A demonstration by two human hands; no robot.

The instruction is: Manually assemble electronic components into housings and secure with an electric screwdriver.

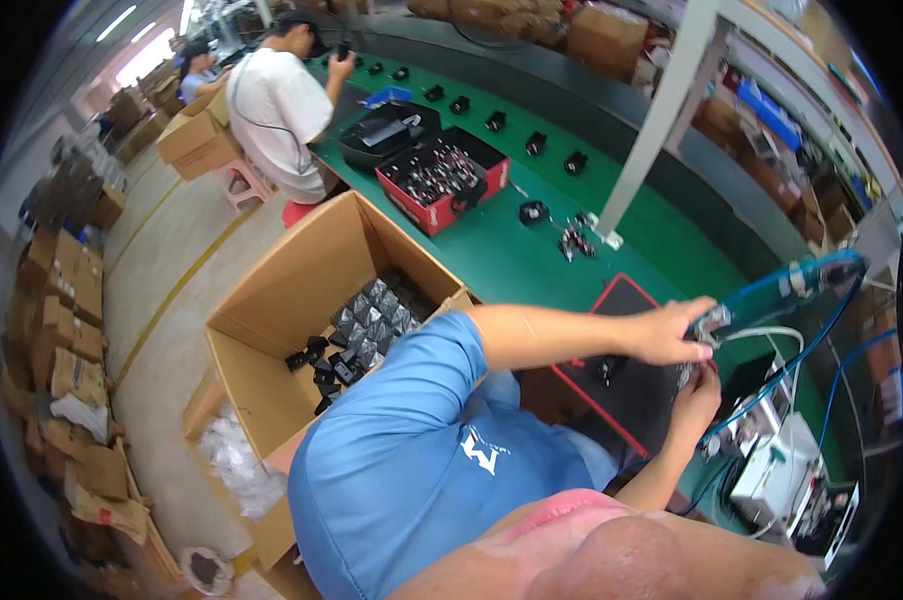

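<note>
The left hand (672, 332) is clamped on a silver fitting (714, 321) beside the mat (627, 308) on the counter (547, 275), presumably to steady it, while the right hand (696, 402) sits just below, grip indeterminable.

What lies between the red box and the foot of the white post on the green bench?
In the head view: a small black part, then a cluster of little pieces beside the post.
</note>
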